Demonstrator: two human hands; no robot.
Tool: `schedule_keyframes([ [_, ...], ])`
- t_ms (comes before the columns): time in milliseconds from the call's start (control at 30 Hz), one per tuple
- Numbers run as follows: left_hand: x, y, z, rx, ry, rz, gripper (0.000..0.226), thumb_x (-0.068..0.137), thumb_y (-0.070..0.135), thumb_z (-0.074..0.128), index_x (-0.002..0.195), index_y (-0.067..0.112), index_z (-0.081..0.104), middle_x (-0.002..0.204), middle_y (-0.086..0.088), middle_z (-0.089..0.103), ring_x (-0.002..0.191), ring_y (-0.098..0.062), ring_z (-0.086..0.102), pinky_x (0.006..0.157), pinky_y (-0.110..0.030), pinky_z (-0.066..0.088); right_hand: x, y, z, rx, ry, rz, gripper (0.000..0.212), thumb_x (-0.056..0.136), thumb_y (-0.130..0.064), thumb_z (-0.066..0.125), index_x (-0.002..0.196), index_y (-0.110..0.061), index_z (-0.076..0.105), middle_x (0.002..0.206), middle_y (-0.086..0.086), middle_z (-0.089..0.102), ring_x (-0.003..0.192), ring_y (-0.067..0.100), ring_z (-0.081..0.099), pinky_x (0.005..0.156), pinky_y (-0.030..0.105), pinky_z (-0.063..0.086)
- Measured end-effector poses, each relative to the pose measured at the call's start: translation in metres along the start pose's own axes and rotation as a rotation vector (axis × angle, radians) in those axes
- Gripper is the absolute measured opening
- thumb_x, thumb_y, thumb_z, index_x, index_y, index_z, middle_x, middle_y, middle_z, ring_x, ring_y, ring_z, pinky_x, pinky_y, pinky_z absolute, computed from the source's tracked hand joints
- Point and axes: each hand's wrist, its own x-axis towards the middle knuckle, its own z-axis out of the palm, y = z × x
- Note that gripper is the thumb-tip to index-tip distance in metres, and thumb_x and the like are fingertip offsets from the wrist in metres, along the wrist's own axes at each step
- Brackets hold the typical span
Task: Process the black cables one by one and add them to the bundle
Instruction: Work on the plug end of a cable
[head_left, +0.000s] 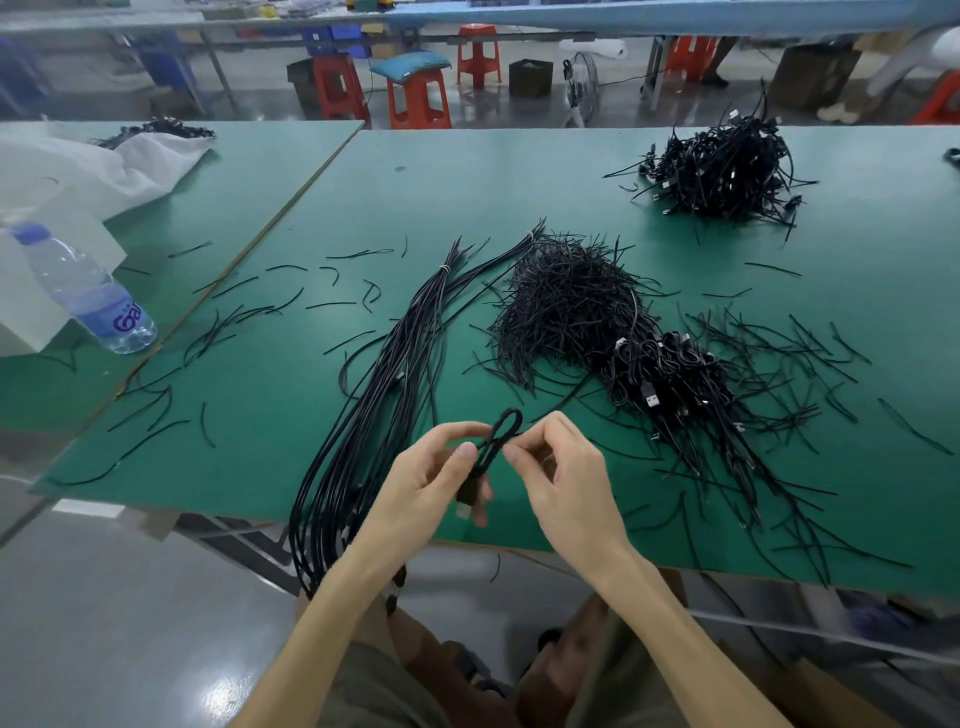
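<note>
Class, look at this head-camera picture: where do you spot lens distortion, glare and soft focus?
Head view: the wide lens bows the green table at its edges; glare spots the floor lower left; far red stools look soft; the left hand, right hand and coiled cable between them are sharp; light even, shadows faint.

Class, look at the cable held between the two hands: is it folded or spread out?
Folded. The cable loops back on itself; the left hand and right hand pinch it below the loop, its plug hanging lower.
</note>
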Motion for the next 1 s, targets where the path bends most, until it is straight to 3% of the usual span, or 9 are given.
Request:
schedule_keyframes([
  [100,-0.002,0.006,-0.009,-0.143,-0.067,0.011,0.034,0.110,0.017,0.036,0.136,0.008,0.056,0.083,-0.017,0.071,0.072,-0.041,0.070,0.077,-0.037,0.058,0.002,-0.001,-0.002,-0.011,0.003,-0.025,0.016,0.095,-0.006,0.067,0.083,-0.011,0.059,0.083,-0.006,0.055,0.077,0.013,0.055,0.069,0.018,0.042],
  [233,-0.001,0.008,-0.019,-0.096,-0.229,0.062,0.041,0.107,0.003,0.042,0.147,0.014,0.050,0.097,-0.017,0.071,0.084,-0.035,0.070,0.083,-0.034,0.056,0.003,-0.004,-0.002,-0.033,0.023,-0.096,0.024,0.093,0.003,0.065,0.080,-0.013,0.053,0.082,-0.009,0.049,0.074,0.013,0.051,0.067,0.019,0.041],
  [367,0.006,0.006,-0.016,0.170,-0.109,0.134,0.068,0.095,-0.011,0.058,0.146,0.035,0.053,0.104,-0.001,0.062,0.089,-0.028,0.063,0.082,-0.037,0.057,0.003,-0.008,-0.001,-0.074,0.019,-0.172,0.023,0.092,0.005,0.064,0.081,-0.011,0.053,0.083,-0.008,0.047,0.072,0.011,0.048,0.067,0.023,0.043],
  [433,0.009,0.008,-0.016,0.293,-0.071,0.240,0.073,0.090,-0.011,0.065,0.146,0.036,0.053,0.120,0.009,0.056,0.104,-0.018,0.059,0.084,-0.034,0.057,0.004,-0.010,-0.002,-0.081,0.017,-0.198,0.022,0.092,0.005,0.064,0.081,-0.009,0.053,0.084,-0.007,0.046,0.072,0.012,0.047,0.066,0.024,0.044],
  [567,0.017,0.017,-0.020,0.497,-0.119,0.442,0.086,0.083,-0.018,0.068,0.151,0.033,0.049,0.155,0.016,0.044,0.144,-0.016,0.043,0.108,-0.032,0.046,0.006,-0.015,-0.004,-0.068,0.025,-0.255,0.022,0.091,0.007,0.063,0.079,-0.008,0.052,0.083,-0.008,0.045,0.071,0.011,0.046,0.067,0.021,0.042],
  [700,0.021,0.021,-0.020,0.586,-0.013,0.447,0.053,0.090,-0.001,0.069,0.133,0.030,0.063,0.130,0.023,0.060,0.122,-0.006,0.059,0.100,-0.029,0.051,0.009,-0.019,-0.005,-0.035,0.031,-0.285,0.020,0.090,0.004,0.060,0.080,-0.010,0.052,0.083,-0.012,0.043,0.071,0.008,0.044,0.065,0.018,0.039],
  [800,0.018,0.024,-0.018,0.594,0.040,0.389,0.018,0.095,0.036,0.061,0.109,0.025,0.065,0.103,0.018,0.063,0.095,-0.009,0.064,0.081,-0.021,0.051,0.014,-0.021,-0.007,-0.073,0.035,-0.281,0.031,0.087,0.013,0.058,0.081,-0.015,0.047,0.084,-0.016,0.038,0.070,0.006,0.042,0.066,0.016,0.036],
  [900,0.013,0.030,-0.012,0.493,0.022,0.223,0.041,0.097,0.062,0.048,0.090,0.025,0.063,0.082,0.009,0.067,0.068,-0.014,0.064,0.063,-0.025,0.052,0.015,-0.020,-0.008,-0.073,0.050,-0.295,0.024,0.088,0.015,0.059,0.083,-0.008,0.054,0.090,-0.012,0.046,0.081,0.014,0.054,0.075,0.024,0.048],
  [1000,0.011,0.037,-0.004,0.294,-0.023,0.125,0.041,0.104,0.049,0.046,0.085,0.017,0.065,0.062,-0.002,0.068,0.047,-0.018,0.060,0.052,-0.029,0.051,0.014,-0.018,-0.008,-0.067,0.060,-0.293,0.020,0.089,0.007,0.062,0.080,-0.008,0.053,0.083,-0.012,0.045,0.073,0.006,0.048,0.068,0.017,0.042],
])
